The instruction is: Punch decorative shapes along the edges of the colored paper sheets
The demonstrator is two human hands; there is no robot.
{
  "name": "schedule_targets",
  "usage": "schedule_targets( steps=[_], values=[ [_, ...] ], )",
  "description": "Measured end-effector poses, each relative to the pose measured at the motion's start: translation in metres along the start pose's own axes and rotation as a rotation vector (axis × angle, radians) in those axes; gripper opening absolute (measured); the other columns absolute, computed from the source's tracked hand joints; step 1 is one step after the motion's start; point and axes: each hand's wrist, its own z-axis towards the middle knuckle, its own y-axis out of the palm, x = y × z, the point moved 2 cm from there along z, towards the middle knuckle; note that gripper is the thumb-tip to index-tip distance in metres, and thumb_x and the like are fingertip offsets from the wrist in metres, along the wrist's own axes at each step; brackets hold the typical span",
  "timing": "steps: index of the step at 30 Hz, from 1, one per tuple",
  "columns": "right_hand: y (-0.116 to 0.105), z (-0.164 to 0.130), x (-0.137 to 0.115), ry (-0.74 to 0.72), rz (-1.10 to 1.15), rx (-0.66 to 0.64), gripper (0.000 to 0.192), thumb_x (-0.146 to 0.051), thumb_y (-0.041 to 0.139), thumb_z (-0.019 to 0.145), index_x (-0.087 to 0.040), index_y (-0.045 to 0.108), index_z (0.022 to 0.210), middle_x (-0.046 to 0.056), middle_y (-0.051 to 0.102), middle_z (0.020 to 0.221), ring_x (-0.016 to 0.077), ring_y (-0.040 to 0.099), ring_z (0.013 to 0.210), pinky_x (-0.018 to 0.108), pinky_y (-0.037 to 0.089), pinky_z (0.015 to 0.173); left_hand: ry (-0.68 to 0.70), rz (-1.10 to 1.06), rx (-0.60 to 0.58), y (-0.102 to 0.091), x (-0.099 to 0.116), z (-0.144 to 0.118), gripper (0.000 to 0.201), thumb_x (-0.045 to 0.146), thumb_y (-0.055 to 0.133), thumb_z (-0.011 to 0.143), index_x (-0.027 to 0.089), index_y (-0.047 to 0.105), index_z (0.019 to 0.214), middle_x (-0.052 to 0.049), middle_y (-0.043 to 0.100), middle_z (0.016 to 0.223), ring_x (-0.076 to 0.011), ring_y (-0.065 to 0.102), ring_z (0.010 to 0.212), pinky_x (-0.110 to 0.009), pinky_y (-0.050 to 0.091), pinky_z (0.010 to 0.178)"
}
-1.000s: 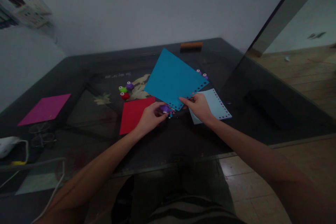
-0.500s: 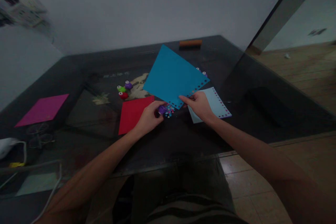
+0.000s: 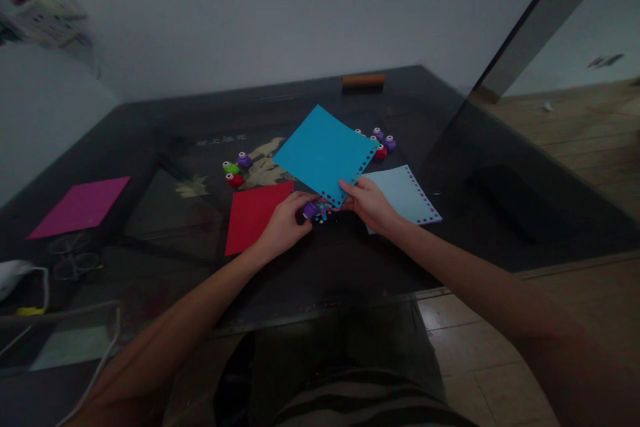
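Observation:
My left hand (image 3: pixel 287 221) is closed around a small purple craft punch (image 3: pixel 311 211) just above the table. My right hand (image 3: pixel 367 199) pinches a blue sheet of paper (image 3: pixel 323 150) near its lower corner. Small punched holes run along the two edges that meet there, and this corner is close to the punch; I cannot tell whether it sits in the slot. Colourful paper bits (image 3: pixel 324 215) lie beside the punch. Red paper (image 3: pixel 255 213) lies partly under my left hand. Pale blue paper (image 3: pixel 395 193) with holes along its edges lies by my right wrist.
Red, green and purple punches stand left (image 3: pixel 235 179) and right (image 3: pixel 390 142) of the blue sheet. A magenta sheet (image 3: pixel 80 207) lies at the table's left, near eyeglasses (image 3: pixel 75 263). A brown roll (image 3: pixel 363 83) is at the back; a dark oblong object (image 3: pixel 515 203) lies at right.
The blue sheet has turned and tilted, its right corner moving left and its top corner lower. More punches show behind it. My right hand has shifted left; my left hand stays on the purple punch.

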Motion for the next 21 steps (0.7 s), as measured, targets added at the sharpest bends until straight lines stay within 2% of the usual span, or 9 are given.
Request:
schedule_targets(
  steps=[5, 10, 15, 21],
  values=[
    [-0.004, 0.001, -0.001, 0.006, -0.029, 0.054, 0.016, -0.031, 0.066, 0.076, -0.019, 0.061, 0.085, 0.004, 0.069, 0.077, 0.0153, 0.063, 0.061, 0.029, 0.056, 0.055, -0.014, 0.0, -0.008, -0.001, 0.0, 0.0, 0.056, -0.003, 0.052, 0.063, 0.016, 0.059, 0.115, -0.009, 0.063, 0.109, -0.0196, 0.06, 0.097, -0.034, 0.05, 0.083],
    [-0.006, 0.001, -0.002, -0.019, -0.069, 0.055, 0.021, -0.035, 0.068, 0.075, -0.019, 0.06, 0.085, 0.003, 0.068, 0.078, 0.0158, 0.064, 0.064, 0.03, 0.057, 0.058, -0.016, 0.003, -0.004, -0.002, 0.0, 0.0, 0.055, -0.003, 0.052, 0.063, 0.016, 0.059, 0.114, -0.009, 0.063, 0.109, -0.0198, 0.06, 0.098, -0.035, 0.049, 0.084],
    [-0.01, 0.003, -0.003, -0.082, -0.14, 0.079, 0.029, -0.041, 0.071, 0.07, -0.019, 0.061, 0.086, 0.002, 0.068, 0.078, 0.0148, 0.062, 0.066, 0.028, 0.055, 0.056, -0.041, -0.005, 0.009, -0.003, 0.001, 0.001, 0.052, 0.0, 0.054, 0.064, 0.017, 0.058, 0.113, -0.008, 0.064, 0.107, -0.0205, 0.06, 0.097, -0.035, 0.049, 0.083],
    [-0.018, 0.005, -0.005, -0.177, -0.228, 0.13, 0.03, -0.043, 0.072, 0.066, -0.018, 0.062, 0.079, 0.001, 0.065, 0.069, 0.0139, 0.059, 0.06, 0.027, 0.052, 0.053, -0.108, -0.085, -0.004, -0.002, 0.004, -0.003, 0.044, 0.004, 0.054, 0.069, 0.017, 0.058, 0.111, -0.007, 0.066, 0.104, -0.0169, 0.062, 0.085, -0.028, 0.05, 0.073]
  ],
)
